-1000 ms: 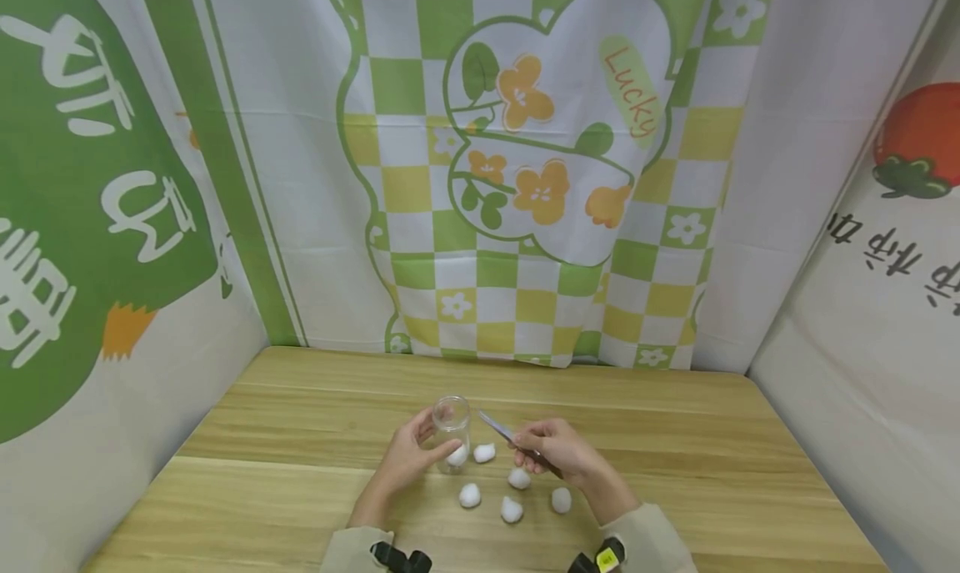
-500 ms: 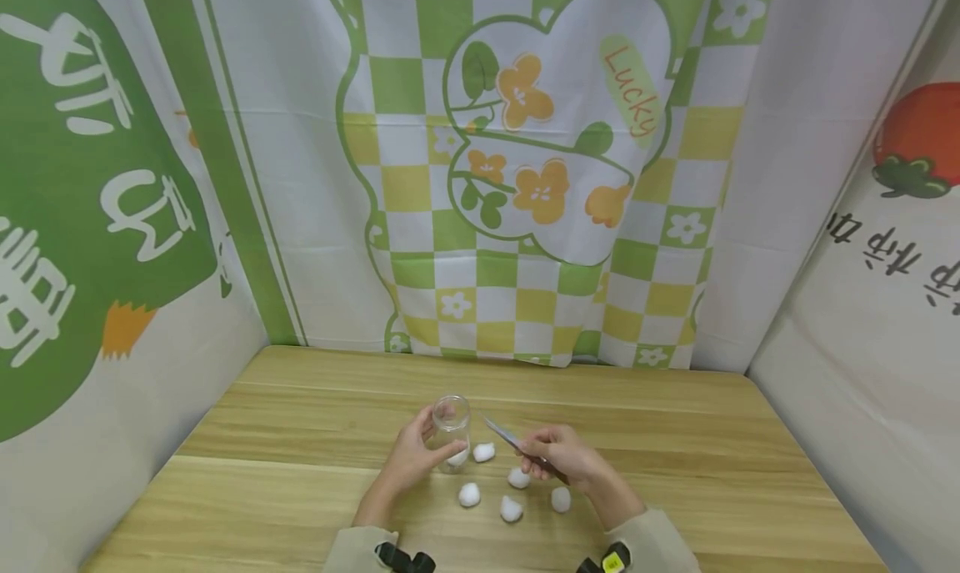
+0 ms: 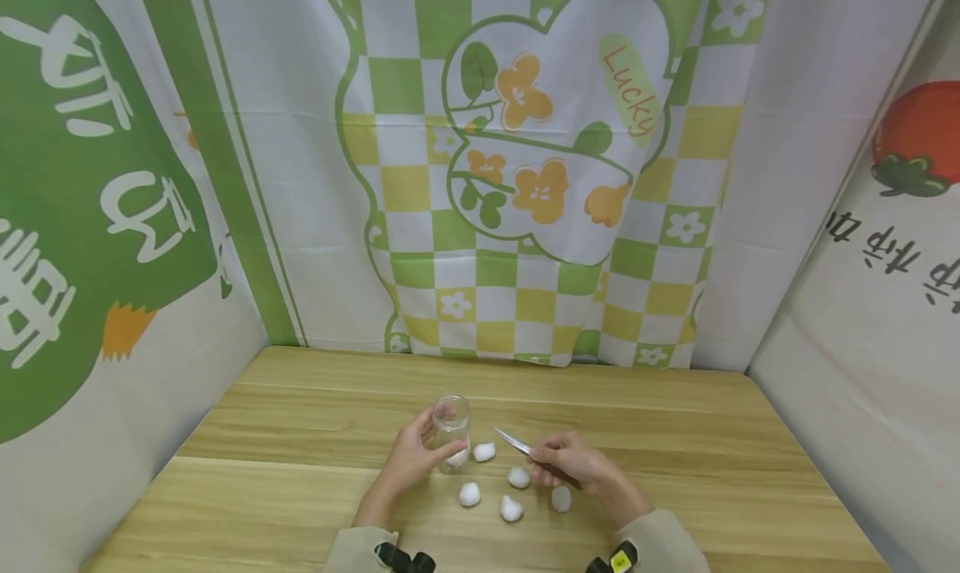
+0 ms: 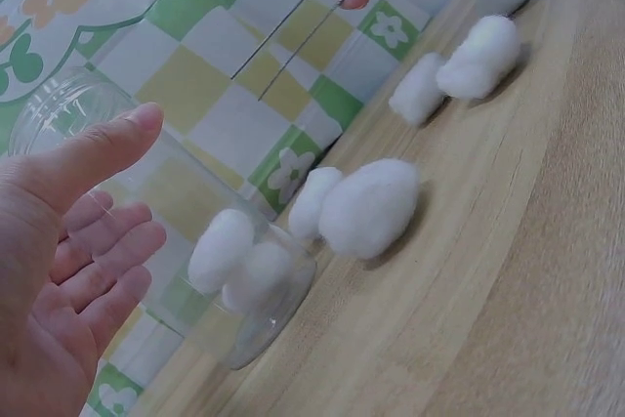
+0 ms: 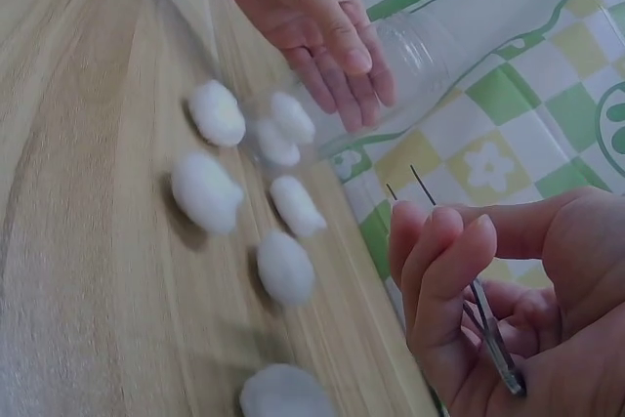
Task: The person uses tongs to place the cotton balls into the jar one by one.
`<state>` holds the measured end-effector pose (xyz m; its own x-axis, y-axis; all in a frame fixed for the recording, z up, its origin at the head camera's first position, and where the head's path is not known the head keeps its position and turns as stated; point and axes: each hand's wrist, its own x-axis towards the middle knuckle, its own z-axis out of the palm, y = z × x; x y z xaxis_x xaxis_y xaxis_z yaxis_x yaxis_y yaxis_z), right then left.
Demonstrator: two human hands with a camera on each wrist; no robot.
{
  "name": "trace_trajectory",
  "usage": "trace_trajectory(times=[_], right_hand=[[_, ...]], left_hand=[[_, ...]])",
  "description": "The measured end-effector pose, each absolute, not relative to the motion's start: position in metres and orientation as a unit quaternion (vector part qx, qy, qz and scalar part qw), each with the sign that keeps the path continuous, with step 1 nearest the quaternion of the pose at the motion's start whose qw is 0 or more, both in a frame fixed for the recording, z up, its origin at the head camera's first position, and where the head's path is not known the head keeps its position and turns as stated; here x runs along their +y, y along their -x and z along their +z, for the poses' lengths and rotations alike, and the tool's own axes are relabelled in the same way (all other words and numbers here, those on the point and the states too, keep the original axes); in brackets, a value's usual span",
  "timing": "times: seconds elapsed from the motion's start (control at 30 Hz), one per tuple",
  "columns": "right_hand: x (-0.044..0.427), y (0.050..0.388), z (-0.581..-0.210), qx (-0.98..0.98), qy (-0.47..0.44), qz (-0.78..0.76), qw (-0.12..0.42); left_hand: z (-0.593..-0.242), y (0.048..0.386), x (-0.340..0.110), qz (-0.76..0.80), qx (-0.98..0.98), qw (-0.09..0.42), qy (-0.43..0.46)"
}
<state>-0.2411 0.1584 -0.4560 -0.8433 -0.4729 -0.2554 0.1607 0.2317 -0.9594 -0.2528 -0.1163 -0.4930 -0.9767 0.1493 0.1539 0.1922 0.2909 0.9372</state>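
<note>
A clear jar (image 3: 459,433) stands upright on the table, and my left hand (image 3: 408,456) holds its side, thumb in front and fingers behind. Two cotton balls (image 4: 223,249) lie at the bottom of the jar. My right hand (image 3: 576,461) grips a pair of metal tweezers (image 3: 513,441) to the right of the jar. Its two tips are apart, point toward the jar and have nothing between them, as the left wrist view shows. One loose cotton ball (image 3: 484,452) lies just right of the jar; another cotton ball (image 3: 561,499) lies below my right hand.
More cotton balls (image 3: 512,508) are scattered on the wooden table (image 3: 315,439) between my forearms. A patterned curtain (image 3: 420,264) hangs at the table's back edge, with printed cloth (image 3: 862,373) along the sides.
My right hand has moved to the right and slightly nearer me with the tweezers, away from the jar. My left hand and the loose cotton balls have stayed nearly in place.
</note>
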Motion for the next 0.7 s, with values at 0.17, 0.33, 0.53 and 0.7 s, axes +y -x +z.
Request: trace_trajectory(times=[0.17, 0.33, 0.53, 0.7], right_hand=[[0.161, 0.242, -0.457, 0.746, 0.097, -0.606, 0.258], [0.163, 0.246, -0.460, 0.760, 0.101, -0.588, 0.258], [0.165, 0.250, -0.464, 0.773, 0.107, -0.570, 0.258], [0.168, 0.256, -0.469, 0.781, 0.107, -0.557, 0.263]], left_hand=[[-0.493, 0.252, -0.117, -0.589, -0.801, 0.017, 0.107], [-0.492, 0.251, -0.117, -0.588, -0.801, 0.016, 0.110], [-0.493, 0.251, -0.117, -0.580, -0.807, 0.015, 0.108], [-0.494, 0.252, -0.117, -0.582, -0.807, 0.012, 0.102]])
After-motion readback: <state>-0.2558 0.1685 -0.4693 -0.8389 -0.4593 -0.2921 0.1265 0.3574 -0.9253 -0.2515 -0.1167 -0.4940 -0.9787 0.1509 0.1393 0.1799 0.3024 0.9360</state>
